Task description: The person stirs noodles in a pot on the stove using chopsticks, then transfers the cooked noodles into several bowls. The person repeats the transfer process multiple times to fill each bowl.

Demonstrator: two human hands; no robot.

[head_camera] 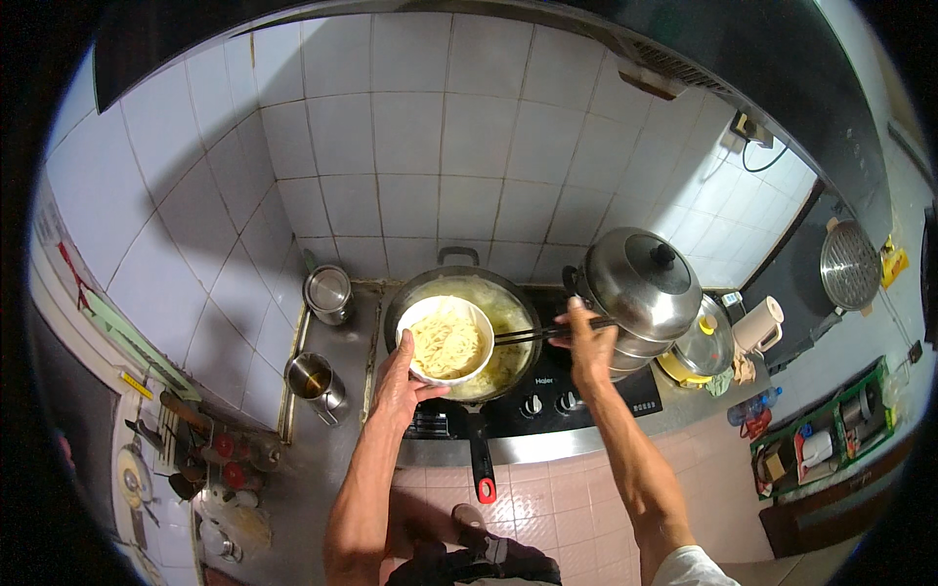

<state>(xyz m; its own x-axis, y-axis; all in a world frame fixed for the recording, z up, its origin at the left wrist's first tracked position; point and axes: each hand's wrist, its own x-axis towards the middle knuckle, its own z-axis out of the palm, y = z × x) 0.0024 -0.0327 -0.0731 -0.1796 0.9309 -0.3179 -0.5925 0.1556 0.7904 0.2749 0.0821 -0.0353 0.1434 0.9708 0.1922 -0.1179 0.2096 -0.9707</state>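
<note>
My left hand (pixel 399 388) grips a white bowl (pixel 480 366) by its near left rim, thumb over the edge. Pale noodles (pixel 447 340) fill the bowl, which is held above a dark wok (pixel 531 304). Yellowish, bubbling liquid (pixel 516 359) shows around the bowl inside the wok; the rest is hidden beneath it. In my right hand (pixel 590 340) is a pair of dark chopsticks (pixel 524 335), their tips pointing left to the bowl's right rim. The wok's handle (pixel 480 454), black with a red end, sticks out toward me over the stove's front edge.
Close to my right hand stands a steel steamer pot (pixel 641 286) with a domed lid. Beyond it are a glass-lidded yellow pot (pixel 700 348) and a beige jug (pixel 758 326). On the left counter stand a steel mug (pixel 315 381) and a lidded steel canister (pixel 327 293). A range hood (pixel 777 80) hangs overhead.
</note>
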